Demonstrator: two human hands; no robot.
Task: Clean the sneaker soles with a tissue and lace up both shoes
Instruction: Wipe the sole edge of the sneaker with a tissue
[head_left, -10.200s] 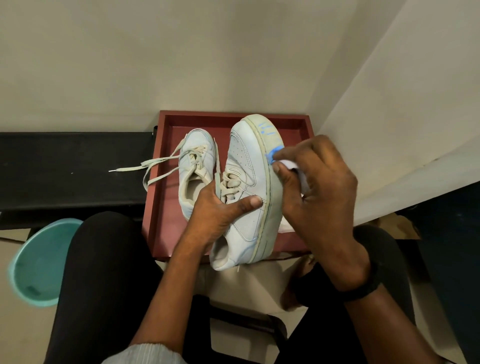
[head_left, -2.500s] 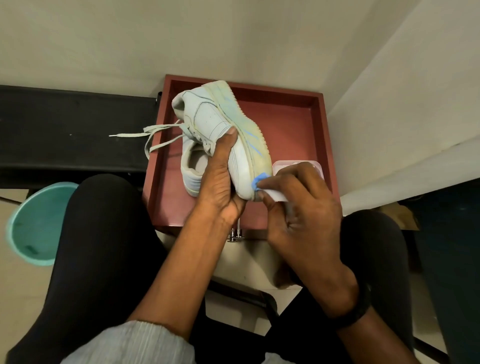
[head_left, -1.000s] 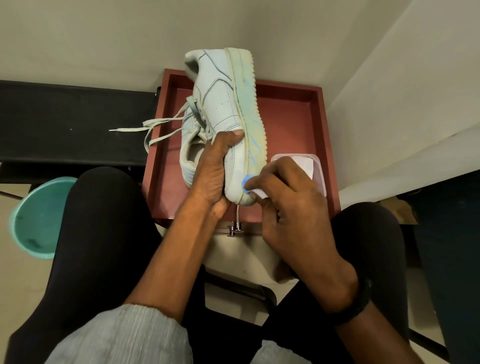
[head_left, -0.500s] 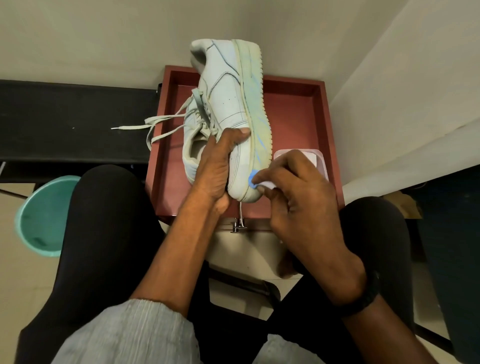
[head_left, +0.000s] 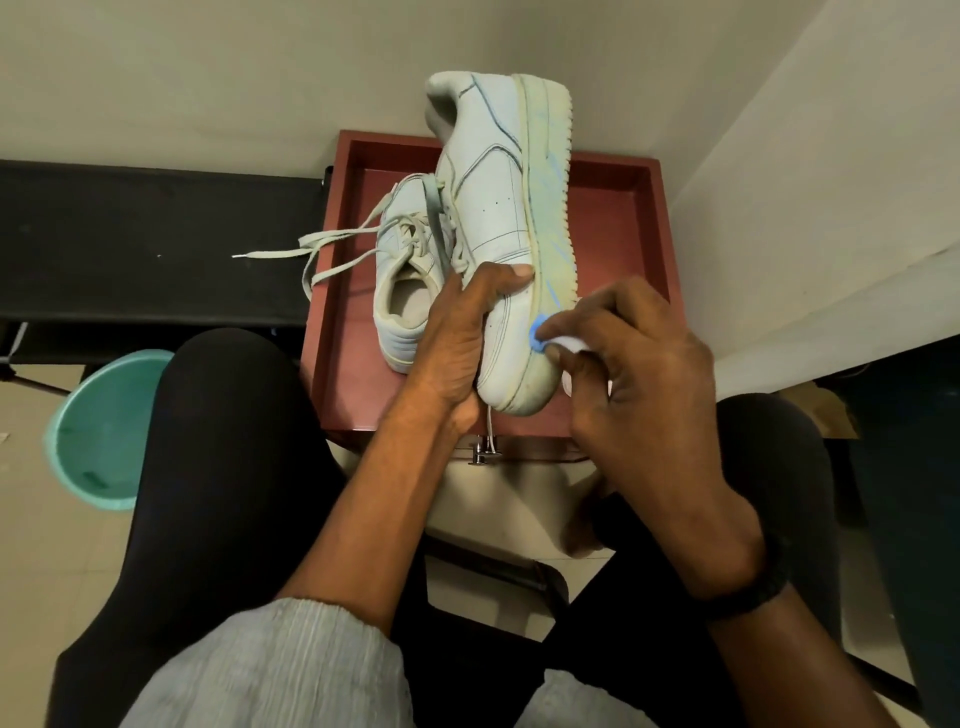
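Observation:
My left hand (head_left: 457, 338) grips a white sneaker (head_left: 498, 208) on its side above the red tray (head_left: 623, 218), toe toward me, heel pointing away. Blue marks streak its yellowed sole edge (head_left: 550, 218). My right hand (head_left: 634, 364) pinches a white tissue (head_left: 550, 343) with a blue-stained tip and presses it against the sole edge near the toe. A lace end hangs from the held sneaker's toe. The second white sneaker (head_left: 405, 291) lies in the tray to the left, its loose laces (head_left: 317, 254) trailing over the tray's left rim.
The tray rests on a small stand between my knees, against a pale wall. A black bench (head_left: 145, 234) runs to the left. A teal bucket (head_left: 104, 426) stands on the floor at the left. A white wall panel rises on the right.
The sneaker has been turned from toe-away to heel-away and lifted more upright. My right hand with the tissue has moved along the sole edge to near the toe.

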